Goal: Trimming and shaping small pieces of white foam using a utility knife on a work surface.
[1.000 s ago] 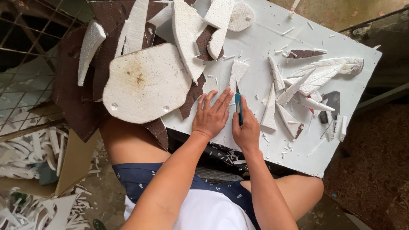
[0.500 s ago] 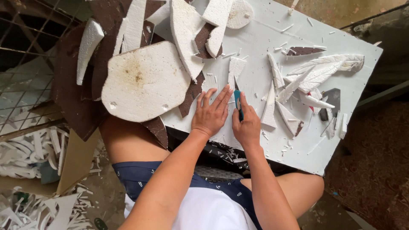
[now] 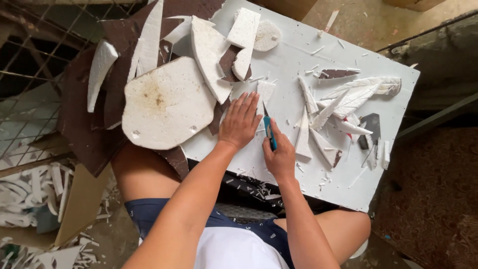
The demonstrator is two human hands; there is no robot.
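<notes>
Left hand [image 3: 240, 122] spread flat, pinning a light, brittle foam piece [image 3: 262, 94]; beside it, right hand [image 3: 280, 154] grips a blue knife [image 3: 269, 130].

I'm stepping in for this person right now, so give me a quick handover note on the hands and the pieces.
Left hand lies flat, pressing a white foam piece on the pale board.
Right hand grips a teal-handled knife, tip at that piece.
Cut white strips lie to the right; large uncut foam slab and brown-backed sheets are stacked left.
Done: several strips trimmed. Left: the pressed piece and the stack.
</notes>
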